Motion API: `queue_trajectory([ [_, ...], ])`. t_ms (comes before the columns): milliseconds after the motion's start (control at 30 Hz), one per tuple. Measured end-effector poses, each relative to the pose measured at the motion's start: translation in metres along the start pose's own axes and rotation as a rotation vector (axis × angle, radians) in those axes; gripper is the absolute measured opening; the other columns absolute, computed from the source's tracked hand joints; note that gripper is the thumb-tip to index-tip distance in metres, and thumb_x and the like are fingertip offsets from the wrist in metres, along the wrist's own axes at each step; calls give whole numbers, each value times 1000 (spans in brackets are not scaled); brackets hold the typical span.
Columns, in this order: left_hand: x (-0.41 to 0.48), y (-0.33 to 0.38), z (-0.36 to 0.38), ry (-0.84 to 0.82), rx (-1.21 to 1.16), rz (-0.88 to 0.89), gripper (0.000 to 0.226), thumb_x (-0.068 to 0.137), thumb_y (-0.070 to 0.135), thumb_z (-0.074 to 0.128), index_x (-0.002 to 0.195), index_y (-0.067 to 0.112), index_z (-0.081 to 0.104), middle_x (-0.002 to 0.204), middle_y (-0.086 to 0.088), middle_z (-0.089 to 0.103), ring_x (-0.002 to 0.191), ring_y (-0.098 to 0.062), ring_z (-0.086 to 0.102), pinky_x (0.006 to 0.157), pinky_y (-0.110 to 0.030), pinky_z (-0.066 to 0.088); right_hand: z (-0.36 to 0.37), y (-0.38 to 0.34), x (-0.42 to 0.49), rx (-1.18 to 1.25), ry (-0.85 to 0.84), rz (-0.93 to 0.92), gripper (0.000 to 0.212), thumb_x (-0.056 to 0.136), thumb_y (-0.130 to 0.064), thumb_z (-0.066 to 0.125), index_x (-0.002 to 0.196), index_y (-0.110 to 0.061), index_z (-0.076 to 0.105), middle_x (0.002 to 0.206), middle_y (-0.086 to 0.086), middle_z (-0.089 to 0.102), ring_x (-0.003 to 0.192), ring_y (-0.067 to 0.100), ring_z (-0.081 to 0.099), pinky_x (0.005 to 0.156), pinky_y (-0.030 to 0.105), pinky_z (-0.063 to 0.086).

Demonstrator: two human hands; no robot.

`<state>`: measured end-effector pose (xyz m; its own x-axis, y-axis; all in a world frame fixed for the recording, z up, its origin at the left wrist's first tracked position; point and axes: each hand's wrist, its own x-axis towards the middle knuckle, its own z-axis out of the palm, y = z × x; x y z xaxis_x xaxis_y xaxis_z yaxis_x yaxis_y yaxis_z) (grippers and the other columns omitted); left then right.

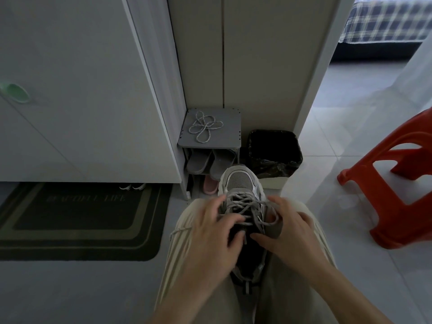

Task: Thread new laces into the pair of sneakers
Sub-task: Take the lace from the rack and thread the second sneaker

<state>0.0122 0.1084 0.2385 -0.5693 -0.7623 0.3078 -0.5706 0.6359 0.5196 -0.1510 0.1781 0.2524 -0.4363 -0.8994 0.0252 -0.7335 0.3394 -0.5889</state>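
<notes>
Item 1: grey-and-white sneaker (240, 183), resting on the lap of a seated person in beige trousers (187, 242), toe pointing away from them. A speckled grey lace (243, 203) crosses its eyelets in several rows, with 1 end hanging over the dark opening. The left hand (210, 232) lies on the sneaker's left side, fingers bent and tips on the crossed lace; I cannot tell whether they pinch it. The right hand (289, 232) grips the sneaker's right side, thumb inside the opening and fingers curled round the outer wall, a loop of lace passing over them. Item 2: small grey shoe rack (231, 115), just beyond the sneaker's toe, in the corner. Item 3: loose lace (205, 127), coiled in loops on top of that rack. Item 4: 2 grey slippers (201, 162) on the rack's shelf beyond the toe, with 1 pink slipper (210, 184) below them. Item 5: bin lined with a black bag (273, 155), beyond the sneaker and to its right. Item 6: orange plastic stool (397, 183), well apart to the sneaker's right. Item 7: dark doormat (79, 220), to the sneaker's left on the floor. Item 8: white cabinet (81, 90) beyond the mat, with 2 shoe toes (132, 186) showing under its edge.
</notes>
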Motion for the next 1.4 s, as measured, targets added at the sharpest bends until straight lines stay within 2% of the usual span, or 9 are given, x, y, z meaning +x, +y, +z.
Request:
queue_trajectory([
  [233, 19, 7, 6, -26, -41, -72, 4, 86, 30, 65, 84, 27, 65, 142, 17, 37, 136, -3, 20, 111, -19, 12, -1, -1, -3, -5, 25, -11, 78, 70, -42, 74, 136, -32, 34, 120, -21, 51, 116, 6, 49, 102, 27, 21],
  [367, 8, -7, -4, -7, -209, -177, 19, 84, 23, 68, 75, 33, 55, 130, 24, 36, 131, -1, 33, 108, -32, 37, 5, 3, -2, 5, 39, -10, 73, 70, -42, 73, 134, -34, 38, 119, -21, 53, 112, 4, 50, 98, 25, 19],
  [500, -8, -31, -14, 6, -298, -306, 14, 85, 15, 67, 82, 27, 60, 131, 14, 45, 124, -1, 38, 89, 2, 31, 9, 7, -2, 18, 37, -33, 48, 70, -40, 73, 112, -38, 49, 104, -22, 55, 102, 1, 49, 95, 24, 18],
  [633, -17, -48, -24, -83, -252, -317, 19, 83, 13, 68, 80, 30, 59, 114, 32, 42, 125, -3, 39, 98, -21, 34, 15, 9, -1, 26, 46, -42, 37, 68, -37, 75, 92, -38, 46, 89, -21, 54, 88, 1, 49, 90, 23, 19],
  [767, -16, -56, -31, -218, -182, -315, 21, 83, 17, 69, 76, 33, 57, 120, 23, 42, 129, -5, 36, 102, -27, 32, 19, 11, 0, 2, 48, -60, 32, 68, -39, 72, 85, -38, 44, 87, -20, 52, 86, 2, 48, 89, 25, 22],
  [1033, -8, -57, -36, -334, -158, -353, 13, 84, 29, 67, 83, 37, 57, 124, 19, 40, 131, -8, 36, 107, -30, 34, 16, 12, -4, 21, 81, -86, 41, 71, -44, 65, 107, -47, 45, 102, -23, 53, 94, -1, 47, 93, 24, 19],
  [1133, -1, -49, -36, -236, -136, -345, 20, 85, 37, 64, 101, 38, 54, 119, 25, 40, 117, 2, 38, 85, -9, 32, 17, 14, -4, 33, 77, -77, 40, 69, -46, 61, 107, -46, 49, 100, -22, 53, 93, 2, 50, 94, 28, 24],
  [1233, 7, -48, -36, -186, -108, -320, 30, 88, 40, 59, 118, 33, 56, 112, 25, 51, 105, 5, 49, 86, -15, 40, 19, 12, -6, 53, 61, -88, 40, 71, -40, 67, 106, -47, 48, 99, -23, 53, 94, 4, 52, 94, 28, 24],
  [1400, 18, -45, -43, -233, -145, -329, 7, 88, 34, 61, 93, 31, 66, 85, 17, 66, 79, 5, 59, 80, -24, 51, 17, 9, -5, 75, 32, -129, 41, 75, -56, 65, 111, -47, 49, 105, -24, 51, 97, 1, 49, 94, 29, 31],
])
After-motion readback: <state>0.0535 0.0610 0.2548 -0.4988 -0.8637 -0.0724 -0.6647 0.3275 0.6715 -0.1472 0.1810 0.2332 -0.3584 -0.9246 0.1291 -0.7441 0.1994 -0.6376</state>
